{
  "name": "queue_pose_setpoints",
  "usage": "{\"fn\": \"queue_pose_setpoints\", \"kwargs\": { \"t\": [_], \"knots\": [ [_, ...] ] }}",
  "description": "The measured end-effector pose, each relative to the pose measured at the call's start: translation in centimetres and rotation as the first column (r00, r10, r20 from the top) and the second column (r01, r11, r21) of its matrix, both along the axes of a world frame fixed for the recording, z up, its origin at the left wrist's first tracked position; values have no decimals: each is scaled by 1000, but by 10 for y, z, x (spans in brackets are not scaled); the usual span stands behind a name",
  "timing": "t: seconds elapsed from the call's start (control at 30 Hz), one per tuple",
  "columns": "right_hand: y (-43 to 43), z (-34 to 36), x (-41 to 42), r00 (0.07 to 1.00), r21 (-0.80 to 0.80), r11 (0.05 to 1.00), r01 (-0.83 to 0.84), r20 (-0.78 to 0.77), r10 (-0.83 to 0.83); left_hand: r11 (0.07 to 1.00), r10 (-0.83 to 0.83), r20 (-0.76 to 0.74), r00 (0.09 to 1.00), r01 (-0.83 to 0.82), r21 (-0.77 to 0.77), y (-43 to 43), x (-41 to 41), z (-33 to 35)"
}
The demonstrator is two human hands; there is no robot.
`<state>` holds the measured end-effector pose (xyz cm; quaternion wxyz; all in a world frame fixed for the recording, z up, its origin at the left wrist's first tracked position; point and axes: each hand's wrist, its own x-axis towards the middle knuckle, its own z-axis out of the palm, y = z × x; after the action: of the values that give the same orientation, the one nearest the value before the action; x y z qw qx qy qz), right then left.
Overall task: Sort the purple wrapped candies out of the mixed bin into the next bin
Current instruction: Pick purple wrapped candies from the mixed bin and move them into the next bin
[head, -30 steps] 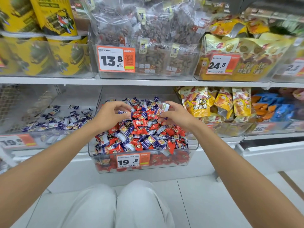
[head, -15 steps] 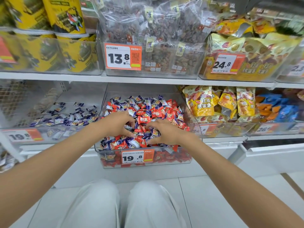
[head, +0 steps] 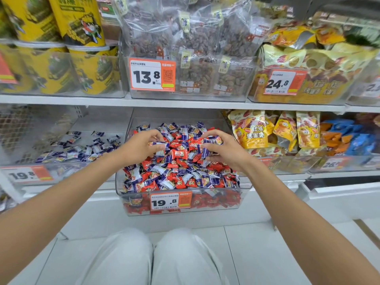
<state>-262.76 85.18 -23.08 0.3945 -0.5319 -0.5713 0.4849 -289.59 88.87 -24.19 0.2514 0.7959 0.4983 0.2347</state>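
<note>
Centre frame, the left hand [head: 141, 147] and right hand [head: 225, 150] each curl round purple wrapped candies [head: 185, 145] atop the mixed bin [head: 216, 200]. The next bin [head: 67, 171] sits centre left. The light, slick wrappers probably pinch best at their crimped ends.

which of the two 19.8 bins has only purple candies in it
The left bin, thinly scattered with purple candies only; the middle bin heaps red and purple together.

A shop: orange price tags [head: 152, 74] front clear bins [head: 242, 194] of packaged snacks [head: 251, 130] on white shelves [head: 185, 103].
</note>
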Motion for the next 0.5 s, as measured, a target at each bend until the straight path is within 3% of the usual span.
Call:
{"fn": "queue_pose_setpoints", "kwargs": {
  "t": [0.13, 0.3, 0.4, 0.5],
  "knots": [
    [-2, 0, 0, 997, -35, 999, -30, -69, 28, 995, 24, 79, 997, -16, -94, 2, 8, -3],
    [0, -2, -1, 999, -24, 999, -35, -37, 34, 986, 43, 220, 974, -6, -166, -1, 11, 2],
    [4, -5, -1, 986, 35, 998, -54, 157, 48, 995, 51, 163, 985, -36, -91, 3, 11, -3],
    [12, -8, -5, 879, 186, 974, -126, 476, 22, 995, 41, 98, 994, -32, -95, 9, 9, -9]
  ]
}}
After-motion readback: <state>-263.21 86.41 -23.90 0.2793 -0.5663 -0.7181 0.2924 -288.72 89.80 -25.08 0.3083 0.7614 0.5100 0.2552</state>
